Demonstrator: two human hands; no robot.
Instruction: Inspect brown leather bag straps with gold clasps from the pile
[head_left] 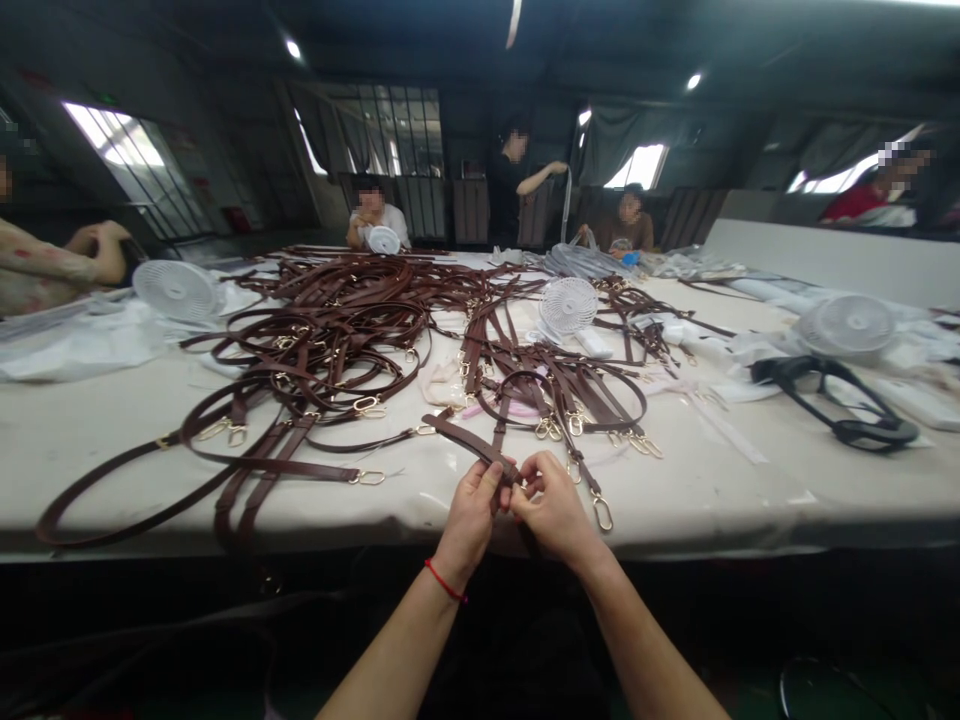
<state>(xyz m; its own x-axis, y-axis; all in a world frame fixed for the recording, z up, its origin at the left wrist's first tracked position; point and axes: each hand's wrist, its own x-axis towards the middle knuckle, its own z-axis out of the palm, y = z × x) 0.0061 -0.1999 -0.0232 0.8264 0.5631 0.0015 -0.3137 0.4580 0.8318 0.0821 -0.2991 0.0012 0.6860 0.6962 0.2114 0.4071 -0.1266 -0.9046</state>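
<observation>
- Bracelet of red cord (444, 582), one only, circles the left wrist nearest us.
- The left hand (469, 508) is closed round a flat dark-brown leather strap (466, 438), thumb on top — we judge, to steady it for the other.
- The right hand (553, 508) has its fingers bent and pinching the strap's near end; what small part sits between them we cannot tell.
- That one strap is at the near edge of the white-covered table (712, 490), slanting away to the left with its far end unheld, probably kept low and close so the worked end shows.
- Beyond, we see one black goggle-like frame (876, 432) to the right, and heaped brown leather straps (375, 290) with gold metal clasps (369, 477) — too many to count, likely massed within reach.
- We count four round white fans (568, 305), perhaps spread to cool several places, and one grey tubing coil (583, 262).
- Farthest, we count five other people (505, 195), one clearly standing.
</observation>
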